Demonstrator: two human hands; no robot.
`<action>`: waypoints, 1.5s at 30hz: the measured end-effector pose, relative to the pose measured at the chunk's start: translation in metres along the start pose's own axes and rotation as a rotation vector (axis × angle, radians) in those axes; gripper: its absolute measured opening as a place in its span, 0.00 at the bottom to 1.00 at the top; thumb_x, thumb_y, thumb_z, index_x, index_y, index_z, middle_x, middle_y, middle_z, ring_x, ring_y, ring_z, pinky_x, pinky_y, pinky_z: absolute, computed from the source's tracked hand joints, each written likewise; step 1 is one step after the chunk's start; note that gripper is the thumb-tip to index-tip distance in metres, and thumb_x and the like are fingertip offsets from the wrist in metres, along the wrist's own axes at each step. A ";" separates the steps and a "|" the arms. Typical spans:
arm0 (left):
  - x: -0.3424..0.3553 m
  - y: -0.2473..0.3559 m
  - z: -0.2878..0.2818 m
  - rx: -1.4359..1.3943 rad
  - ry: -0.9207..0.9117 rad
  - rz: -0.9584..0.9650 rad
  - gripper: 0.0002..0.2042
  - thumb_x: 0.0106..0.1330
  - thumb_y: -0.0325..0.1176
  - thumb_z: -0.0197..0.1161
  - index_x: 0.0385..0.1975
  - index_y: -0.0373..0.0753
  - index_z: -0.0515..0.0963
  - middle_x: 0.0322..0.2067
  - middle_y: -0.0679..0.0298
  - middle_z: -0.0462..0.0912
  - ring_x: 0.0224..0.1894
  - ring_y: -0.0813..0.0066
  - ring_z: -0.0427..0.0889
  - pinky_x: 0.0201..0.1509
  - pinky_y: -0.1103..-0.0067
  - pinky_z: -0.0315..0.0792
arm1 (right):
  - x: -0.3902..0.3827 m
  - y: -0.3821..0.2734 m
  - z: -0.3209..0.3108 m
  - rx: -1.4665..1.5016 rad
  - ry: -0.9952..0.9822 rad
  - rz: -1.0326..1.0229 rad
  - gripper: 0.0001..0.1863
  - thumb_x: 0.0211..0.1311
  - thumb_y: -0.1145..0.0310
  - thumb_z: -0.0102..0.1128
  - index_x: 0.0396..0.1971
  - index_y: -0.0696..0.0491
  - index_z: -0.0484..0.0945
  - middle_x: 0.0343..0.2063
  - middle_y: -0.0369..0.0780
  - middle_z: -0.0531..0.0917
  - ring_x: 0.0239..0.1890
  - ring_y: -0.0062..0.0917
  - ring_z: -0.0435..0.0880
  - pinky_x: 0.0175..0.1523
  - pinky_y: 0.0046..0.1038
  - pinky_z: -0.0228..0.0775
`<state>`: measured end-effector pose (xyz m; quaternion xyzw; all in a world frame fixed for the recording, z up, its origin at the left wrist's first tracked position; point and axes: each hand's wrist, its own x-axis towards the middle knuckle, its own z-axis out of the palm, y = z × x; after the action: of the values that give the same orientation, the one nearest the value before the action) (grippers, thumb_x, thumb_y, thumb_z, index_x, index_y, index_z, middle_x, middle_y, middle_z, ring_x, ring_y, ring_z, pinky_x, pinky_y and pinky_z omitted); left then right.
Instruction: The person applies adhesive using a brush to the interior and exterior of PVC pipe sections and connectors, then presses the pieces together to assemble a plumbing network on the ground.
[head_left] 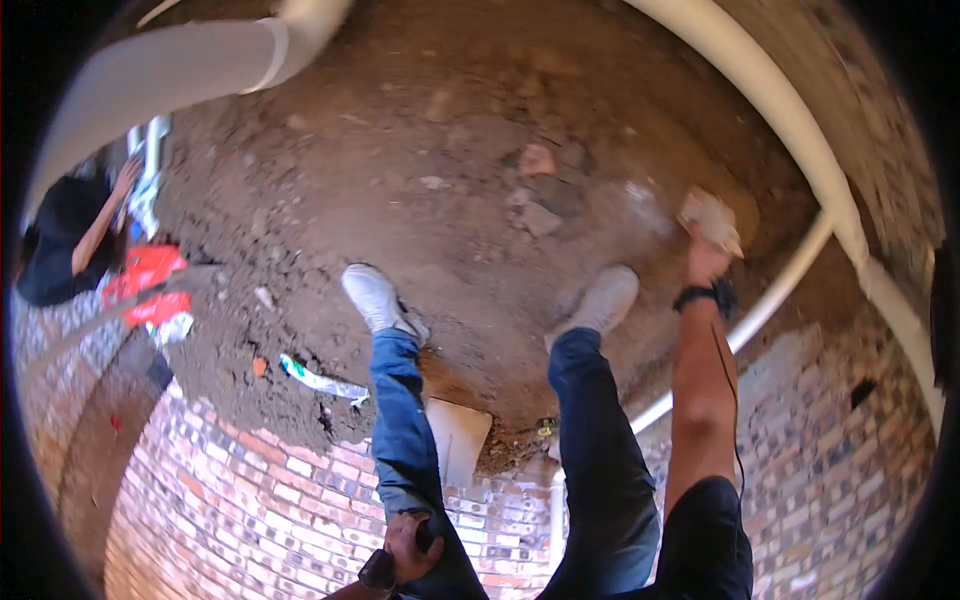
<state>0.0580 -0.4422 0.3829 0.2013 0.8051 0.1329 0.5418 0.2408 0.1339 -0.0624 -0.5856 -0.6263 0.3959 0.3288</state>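
Observation:
At the right, my right hand [708, 258] is closed round a rough, pale chunk [708, 214] that looks like stone or broken masonry. It is held out over the brown dirt, close to a white pipe. My left hand [410, 548] rests by my left thigh with its fingers curled. A small dark object [430, 532] shows at those fingers, but its kind is not clear. Loose reddish rubble [537, 160] and a grey stone piece [541, 219] lie on the ground ahead of my shoes.
White pipes [790, 130] curve along the right, and a thick pipe [190, 65] crosses the upper left. A person [75, 235] works at the left beside a red bag [150, 280]. Behind my legs are a brick wall [250, 480] and a pale board [458, 440].

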 end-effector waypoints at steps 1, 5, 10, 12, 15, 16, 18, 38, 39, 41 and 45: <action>-0.003 0.001 -0.014 0.014 -0.021 -0.039 0.26 0.52 0.37 0.75 0.50 0.34 0.76 0.38 0.48 0.80 0.41 0.45 0.79 0.47 0.60 0.74 | -0.022 -0.013 0.014 -0.062 -0.014 0.142 0.28 0.53 0.73 0.76 0.54 0.60 0.77 0.54 0.43 0.83 0.55 0.34 0.82 0.64 0.35 0.71; -0.008 0.012 -0.055 0.016 -0.044 -0.116 0.26 0.52 0.38 0.74 0.50 0.34 0.77 0.42 0.47 0.81 0.45 0.45 0.80 0.51 0.60 0.74 | -0.069 -0.074 0.032 -0.590 -0.113 0.274 0.27 0.50 0.71 0.77 0.51 0.60 0.78 0.50 0.43 0.84 0.50 0.34 0.84 0.57 0.34 0.75; -0.015 -0.019 -0.091 -0.028 -0.011 -0.024 0.25 0.52 0.40 0.73 0.48 0.33 0.78 0.43 0.47 0.82 0.48 0.45 0.80 0.55 0.60 0.74 | -0.153 -0.191 0.038 -0.383 -0.450 0.043 0.28 0.42 0.71 0.79 0.46 0.58 0.78 0.42 0.43 0.83 0.45 0.33 0.83 0.53 0.35 0.75; -0.018 -0.037 -0.118 -0.046 -0.003 0.034 0.25 0.53 0.41 0.72 0.48 0.33 0.79 0.43 0.46 0.82 0.49 0.45 0.80 0.56 0.60 0.74 | -0.197 -0.277 0.063 -0.372 -0.607 0.031 0.30 0.40 0.72 0.77 0.47 0.57 0.77 0.42 0.42 0.83 0.45 0.33 0.83 0.52 0.35 0.75; -0.016 -0.041 -0.160 -0.015 0.087 0.164 0.27 0.54 0.42 0.70 0.52 0.33 0.77 0.45 0.46 0.81 0.50 0.45 0.79 0.57 0.60 0.73 | -0.236 -0.380 0.080 -0.362 -0.771 0.012 0.34 0.35 0.72 0.76 0.49 0.55 0.75 0.40 0.41 0.81 0.43 0.33 0.82 0.52 0.34 0.75; -0.014 -0.042 -0.181 0.070 0.098 0.155 0.29 0.54 0.41 0.69 0.55 0.34 0.76 0.46 0.48 0.80 0.51 0.46 0.78 0.58 0.60 0.72 | -0.252 -0.417 0.089 -0.324 -0.803 -0.041 0.34 0.35 0.71 0.76 0.50 0.55 0.74 0.40 0.41 0.81 0.43 0.33 0.82 0.53 0.34 0.75; -0.024 -0.046 -0.224 0.148 0.116 0.172 0.30 0.54 0.41 0.68 0.57 0.34 0.74 0.48 0.49 0.80 0.52 0.47 0.77 0.58 0.60 0.71 | -0.279 -0.476 0.115 -0.311 -0.894 -0.069 0.36 0.35 0.71 0.77 0.51 0.56 0.73 0.42 0.41 0.81 0.45 0.32 0.82 0.53 0.33 0.75; -0.022 -0.055 -0.550 0.381 -0.266 0.360 0.16 0.66 0.36 0.55 0.51 0.38 0.77 0.51 0.52 0.78 0.54 0.52 0.78 0.58 0.63 0.74 | -0.326 -0.905 0.370 -0.353 -0.982 -0.202 0.34 0.40 0.65 0.74 0.52 0.56 0.73 0.47 0.47 0.77 0.47 0.47 0.82 0.49 0.44 0.77; -0.008 -0.039 -0.579 0.416 -0.344 0.373 0.16 0.65 0.37 0.57 0.50 0.37 0.76 0.49 0.50 0.79 0.52 0.50 0.79 0.58 0.63 0.74 | -0.317 -0.917 0.379 -0.348 -0.975 -0.193 0.33 0.42 0.65 0.73 0.52 0.56 0.73 0.47 0.48 0.79 0.47 0.48 0.82 0.51 0.43 0.77; 0.021 -0.019 -0.633 0.464 -0.354 0.395 0.16 0.63 0.39 0.60 0.46 0.36 0.78 0.46 0.49 0.80 0.50 0.48 0.81 0.59 0.63 0.74 | -0.295 -0.938 0.397 -0.339 -0.940 -0.169 0.32 0.43 0.65 0.73 0.52 0.55 0.72 0.47 0.50 0.80 0.48 0.50 0.82 0.52 0.43 0.76; 0.053 0.019 -0.736 0.531 -0.435 0.564 0.19 0.61 0.47 0.64 0.38 0.34 0.81 0.43 0.46 0.83 0.48 0.46 0.83 0.63 0.61 0.72 | -0.253 -0.980 0.422 -0.412 -0.883 -0.110 0.33 0.39 0.66 0.75 0.49 0.54 0.73 0.45 0.49 0.80 0.49 0.50 0.81 0.53 0.43 0.76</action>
<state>-0.6370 -0.3975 0.6258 0.5686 0.5923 0.0190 0.5706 -0.5674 -0.1648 0.6159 -0.3806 -0.8013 0.4562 -0.0705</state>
